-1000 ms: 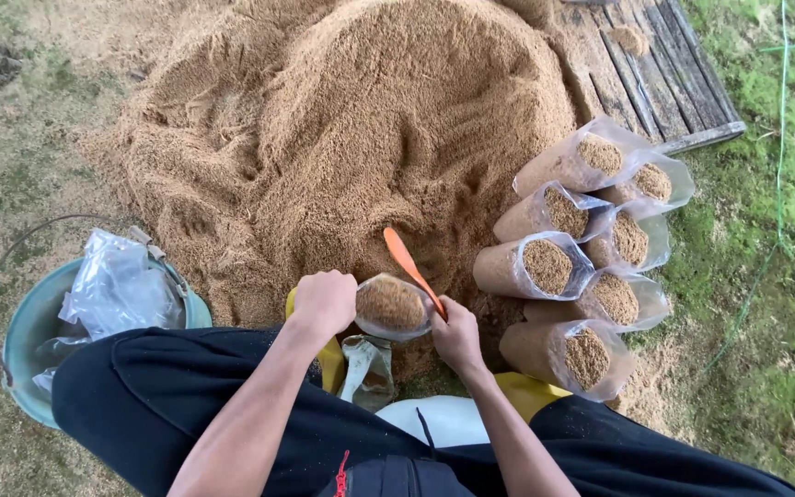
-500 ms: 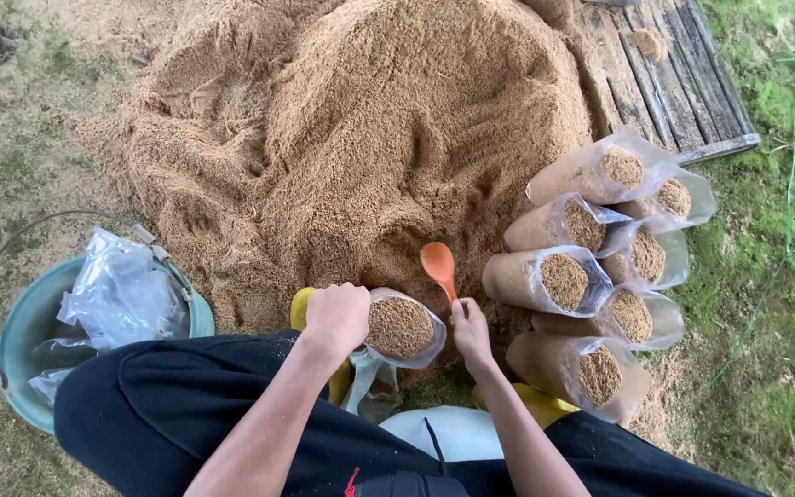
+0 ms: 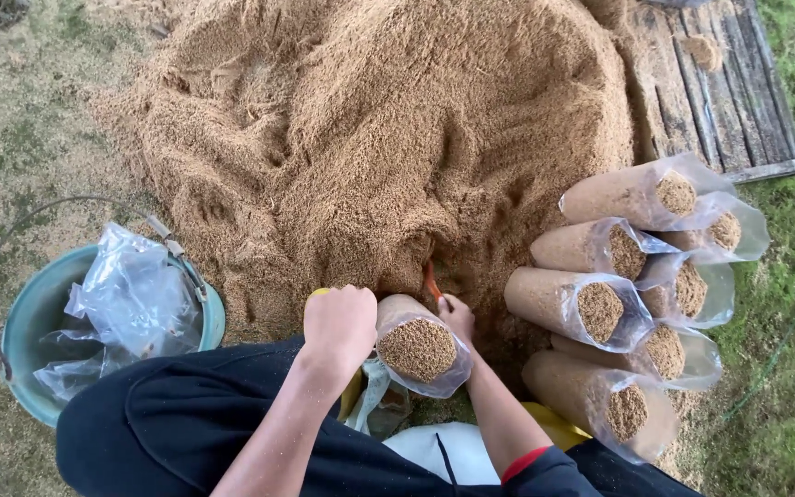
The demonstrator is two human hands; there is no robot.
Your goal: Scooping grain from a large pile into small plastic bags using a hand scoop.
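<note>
Left hand [image 3: 339, 324] is clamped round the bag [image 3: 416, 342], which lies tilted, mouth toward the person, just left of the right hand [image 3: 455, 316]. Right's closed on the orange scoop [image 3: 431, 279], dug into the pile [image 3: 388, 138] straight ahead.

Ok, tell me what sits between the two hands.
In the head view, a clear plastic bag packed with sawdust sits between the left hand and the right hand, which grips an orange scoop.
</note>
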